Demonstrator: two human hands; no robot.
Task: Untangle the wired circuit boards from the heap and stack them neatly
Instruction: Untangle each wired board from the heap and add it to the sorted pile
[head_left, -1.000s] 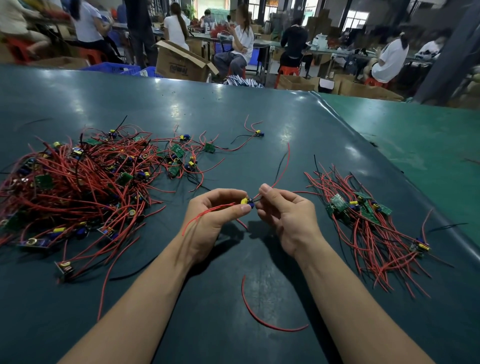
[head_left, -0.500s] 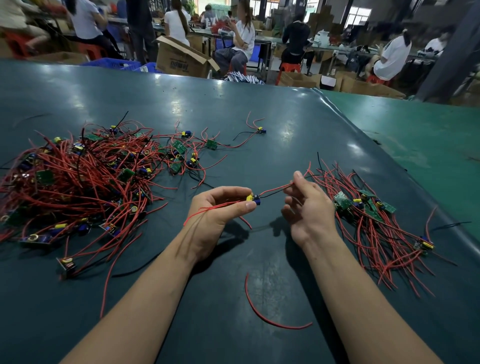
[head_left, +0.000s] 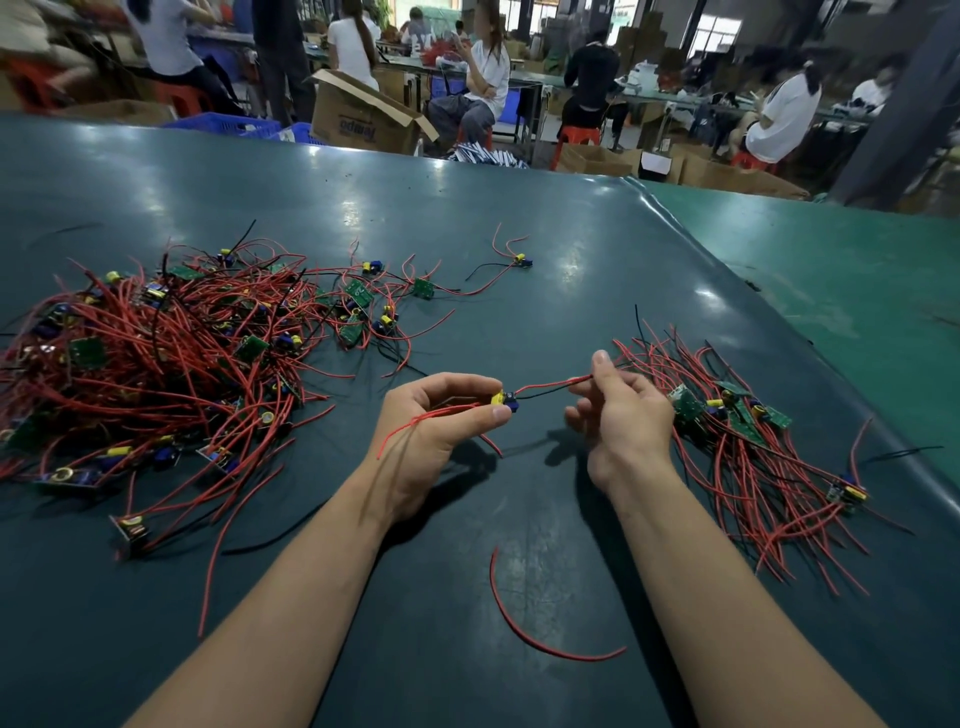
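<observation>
A big tangled heap (head_left: 156, 358) of small green circuit boards with red and black wires covers the left of the dark green table (head_left: 519, 234). A smaller sorted pile (head_left: 743, 447) of boards and wires lies to the right. My left hand (head_left: 436, 421) pinches one small board (head_left: 505, 400) with a yellow and a blue part, its red wire trailing over my palm. My right hand (head_left: 618, 415) pinches that board's red and black wires (head_left: 550, 388) a short way to the right, pulling them taut just left of the sorted pile.
A loose red wire (head_left: 524, 629) lies on the table between my forearms. One separate board (head_left: 521, 260) with wires sits further back. A lighter green table (head_left: 841, 291) adjoins on the right. Beyond the far edge are people seated at benches, cardboard boxes (head_left: 363, 117) and blue crates.
My right hand slid away from the board along its wires to the right, toward the sorted pile. My left hand kept its pinch on the board and stayed put.
</observation>
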